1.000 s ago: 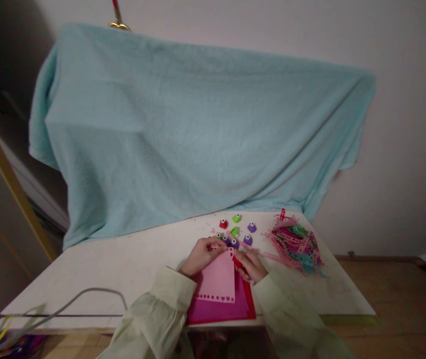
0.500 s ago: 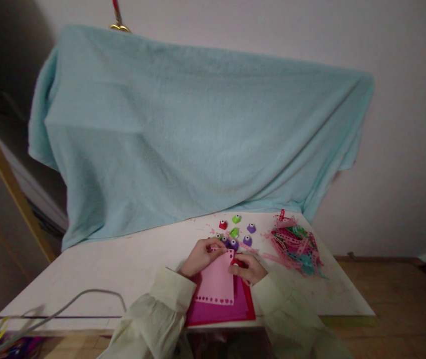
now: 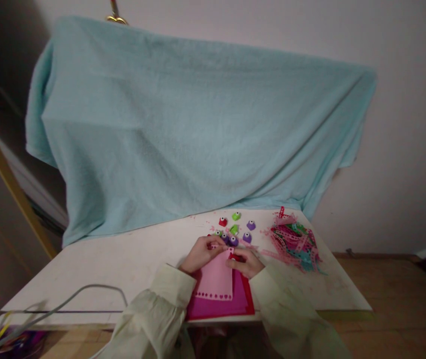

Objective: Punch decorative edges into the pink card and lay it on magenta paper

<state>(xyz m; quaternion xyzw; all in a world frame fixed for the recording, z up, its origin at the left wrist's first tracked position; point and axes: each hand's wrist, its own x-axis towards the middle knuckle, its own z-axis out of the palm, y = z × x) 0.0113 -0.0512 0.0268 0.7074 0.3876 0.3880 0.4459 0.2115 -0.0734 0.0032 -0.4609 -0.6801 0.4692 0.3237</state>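
A pink sheet of paper (image 3: pixel 215 279) with small shapes punched along its near and far edges is in front of me. My left hand (image 3: pixel 203 253) pinches its far edge. My right hand (image 3: pixel 247 263) is closed around a small red craft punch (image 3: pixel 234 257) at the sheet's far right corner. Underneath lies a stack of magenta and red sheets (image 3: pixel 224 309). Just beyond my hands stand several more punches: purple ones (image 3: pixel 251 225), green ones (image 3: pixel 236 216) and a red one (image 3: pixel 222 222).
A tangled heap of punched paper strips (image 3: pixel 295 242) lies on the right of the white table (image 3: pixel 123 264). Tiny paper bits are scattered near the punches. A light blue towel (image 3: pixel 198 129) hangs behind. A grey cable (image 3: pixel 86 287) crosses the front left.
My right hand has shifted the red punch slightly toward the far right corner of the pink sheet. The left hand keeps its pinch. The whole view has tilted a little.
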